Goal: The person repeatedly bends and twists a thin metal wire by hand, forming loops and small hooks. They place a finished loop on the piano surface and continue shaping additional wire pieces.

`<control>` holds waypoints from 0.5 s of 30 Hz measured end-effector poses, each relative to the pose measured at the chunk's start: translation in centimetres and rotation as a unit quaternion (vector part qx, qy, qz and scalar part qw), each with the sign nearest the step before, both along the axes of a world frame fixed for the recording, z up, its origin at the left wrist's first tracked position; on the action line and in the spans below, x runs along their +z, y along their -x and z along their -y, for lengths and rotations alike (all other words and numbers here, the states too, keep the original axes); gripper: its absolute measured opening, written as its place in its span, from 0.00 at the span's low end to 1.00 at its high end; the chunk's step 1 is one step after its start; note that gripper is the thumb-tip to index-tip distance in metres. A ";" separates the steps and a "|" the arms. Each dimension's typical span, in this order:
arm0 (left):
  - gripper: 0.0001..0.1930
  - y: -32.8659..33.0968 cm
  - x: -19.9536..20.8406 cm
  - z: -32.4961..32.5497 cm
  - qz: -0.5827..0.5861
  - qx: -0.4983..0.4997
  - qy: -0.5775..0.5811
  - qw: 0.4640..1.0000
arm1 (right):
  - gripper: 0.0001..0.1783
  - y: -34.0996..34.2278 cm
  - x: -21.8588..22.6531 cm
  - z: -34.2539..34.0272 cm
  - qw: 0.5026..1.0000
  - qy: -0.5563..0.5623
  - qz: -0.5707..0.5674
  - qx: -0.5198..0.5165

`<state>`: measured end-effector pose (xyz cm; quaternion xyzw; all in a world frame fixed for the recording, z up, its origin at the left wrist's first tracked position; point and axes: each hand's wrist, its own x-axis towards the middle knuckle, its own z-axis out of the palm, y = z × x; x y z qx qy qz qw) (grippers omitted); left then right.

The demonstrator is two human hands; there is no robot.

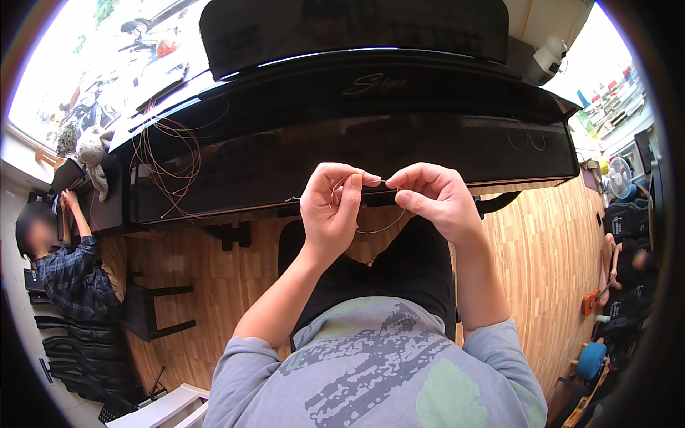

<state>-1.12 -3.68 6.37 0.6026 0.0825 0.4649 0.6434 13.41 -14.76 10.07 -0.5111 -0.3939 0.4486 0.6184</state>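
Note:
A thin, copper-coloured metal string [389, 227], probably an instrument string, is bent into a loop between my hands. My left hand [328, 210] is closed, pinching it with thumb and forefinger. Close on the right, my right hand [444, 207] also pinches the string, its thumb and index finger pressed together. The fingertips nearly meet, and the loop hangs below them, over my lap. Both hands are in front of the near edge of a black piano [285, 146] with its lid closed. Where the string's ends lie is partly hidden by my fingers.
Loose copper-coloured strings [198, 162] lie coiled on the piano's left side; thin wire loops [544, 140] are at its right. At far left a person [75, 267] sits by a grey plush toy [93, 146]. A dark stool [160, 310] stands on the wooden floor.

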 end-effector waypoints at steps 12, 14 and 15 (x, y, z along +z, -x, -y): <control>0.03 -0.1 -0.2 -1.1 -0.080 0.044 -0.085 0.992 | 0.07 -0.2 0.0 0.4 0.998 0.050 0.037 -0.019; 0.04 0.0 0.3 -1.0 -0.080 0.048 -0.066 0.993 | 0.05 0.0 -0.4 0.3 0.996 0.066 0.057 -0.025; 0.04 0.1 0.3 -1.0 -0.084 0.025 -0.029 0.996 | 0.04 0.1 -0.4 0.2 0.993 0.066 0.095 -0.037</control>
